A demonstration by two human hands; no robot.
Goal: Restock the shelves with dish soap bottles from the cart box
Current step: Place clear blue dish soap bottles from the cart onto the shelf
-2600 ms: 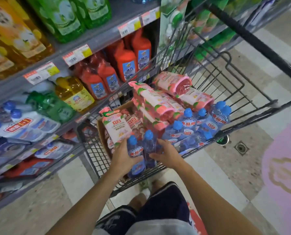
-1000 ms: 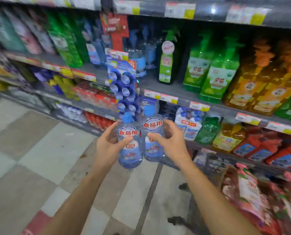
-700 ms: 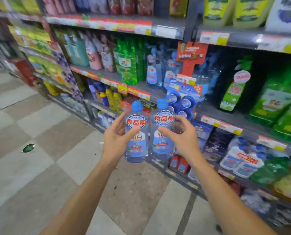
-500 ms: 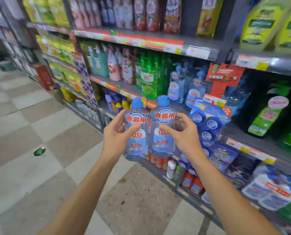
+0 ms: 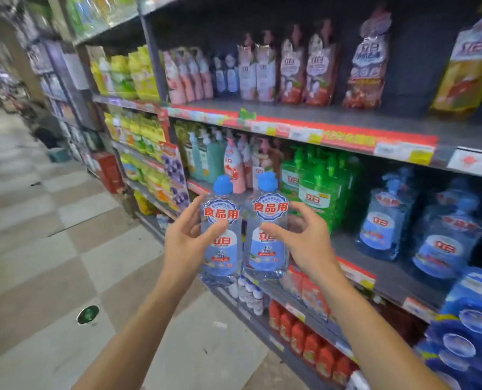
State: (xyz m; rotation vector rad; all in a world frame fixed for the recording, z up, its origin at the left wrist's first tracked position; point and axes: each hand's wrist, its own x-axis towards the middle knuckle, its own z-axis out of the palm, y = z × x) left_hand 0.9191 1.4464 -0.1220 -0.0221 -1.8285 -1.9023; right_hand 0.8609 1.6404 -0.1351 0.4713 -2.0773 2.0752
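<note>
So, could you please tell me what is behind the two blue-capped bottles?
Behind the two bottles held by the left hand and right hand stand pink pump bottles and green bottles on the shelf. The shelf part directly behind them is hidden.

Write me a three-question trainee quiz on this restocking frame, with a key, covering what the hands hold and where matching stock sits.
1. True or false: the left hand and right hand each grip one bottle.
2. What colour are the caps on the two held bottles, left bottle and right bottle?
3. Multiple choice: the similar blue bottles on the shelf stand
A. right of the green bottles
B. on the top shelf with the pouches
C. on the floor

Key: 1 true; 2 blue; 3 A.
</note>
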